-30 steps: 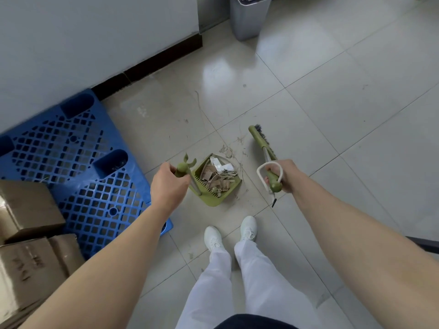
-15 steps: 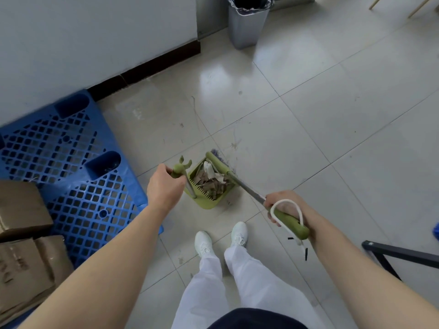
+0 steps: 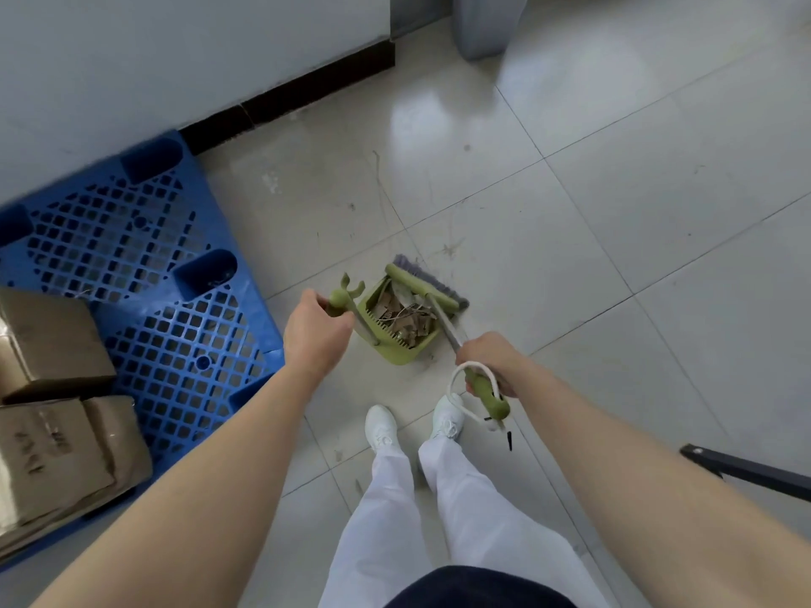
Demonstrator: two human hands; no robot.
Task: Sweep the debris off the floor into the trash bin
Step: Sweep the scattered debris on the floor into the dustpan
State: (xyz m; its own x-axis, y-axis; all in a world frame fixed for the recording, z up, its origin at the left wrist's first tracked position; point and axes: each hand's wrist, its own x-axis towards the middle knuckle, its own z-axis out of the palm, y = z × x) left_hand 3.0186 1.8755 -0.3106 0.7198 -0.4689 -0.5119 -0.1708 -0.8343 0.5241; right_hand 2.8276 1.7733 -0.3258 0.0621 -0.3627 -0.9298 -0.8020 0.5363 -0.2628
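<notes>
Near the middle of the frame, the dustpan point(image 3: 395, 354) sits on the floor point(image 3: 614, 256) full of debris point(image 3: 401, 315), with the broom point(image 3: 421, 288) at its mouth. The left hand point(image 3: 316, 329) has its grip curled round the dustpan's handle, and the right hand point(image 3: 491, 362) has its grip wrapped round the broom stick. Gathering looks nearly done. The trash bin point(image 3: 487, 24) stands well apart at the top edge, so carrying and tipping remain.

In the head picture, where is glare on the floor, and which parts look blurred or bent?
Head view: bright glare lies on the floor tiles near the trash bin; the blue pallet and cardboard boxes at left look blurred; the wide lens curves the tile lines; the dustpan is sharper.
</notes>
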